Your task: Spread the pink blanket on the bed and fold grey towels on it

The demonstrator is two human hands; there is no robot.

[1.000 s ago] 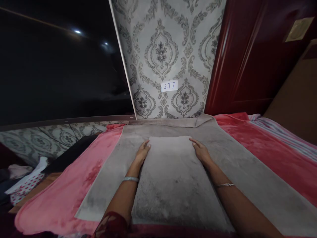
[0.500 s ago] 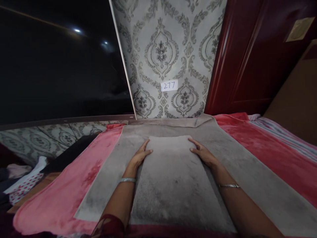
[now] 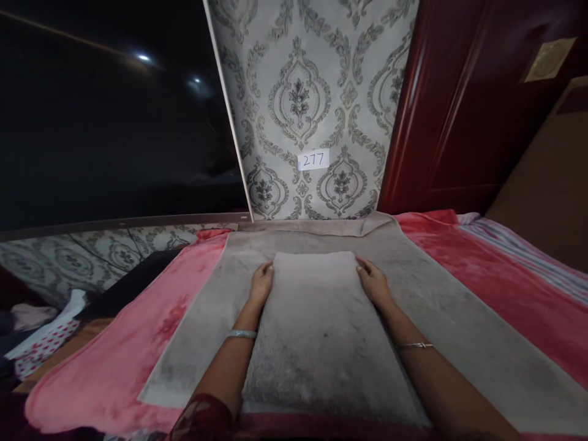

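Cloth (image 3: pixel 316 331), gray and folded, lies on spread gray fabric (image 3: pixel 441 318) between the left hand (image 3: pixel 261 283) and right hand (image 3: pixel 373 284), which seem to be squaring its far corners, pinching or merely touching I cannot tell, so the next move calls for even pressure

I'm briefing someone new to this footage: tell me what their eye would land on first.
Probably the folded grey plush cloth in the centre foreground, between the person's left grip and right grip. Next, the large glossy black screen at upper left, and the white rectangular paper label reading 277 on the grey patterned wall.
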